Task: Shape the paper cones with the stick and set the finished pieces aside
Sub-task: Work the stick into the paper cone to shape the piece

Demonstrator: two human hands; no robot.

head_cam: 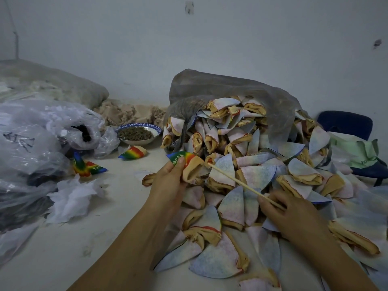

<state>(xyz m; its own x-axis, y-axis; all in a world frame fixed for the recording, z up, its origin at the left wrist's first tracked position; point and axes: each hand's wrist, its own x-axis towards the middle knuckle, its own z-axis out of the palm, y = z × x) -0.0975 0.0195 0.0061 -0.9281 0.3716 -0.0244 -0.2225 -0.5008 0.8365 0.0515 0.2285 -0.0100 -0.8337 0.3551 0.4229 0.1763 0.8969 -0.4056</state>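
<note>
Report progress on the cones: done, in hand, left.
Done: a few rainbow cones lie aside on the table. In hand: the left hand grips another cone, and the right hand points the stick at its open end. Left: the big heap of pale pieces spilling from the grey bag.

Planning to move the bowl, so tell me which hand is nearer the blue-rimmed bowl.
Left. The left hand, holding a rainbow cone, is in front and right of the bowl; the right hand, pinching the stick, lies farther right over the cone pile.
</note>
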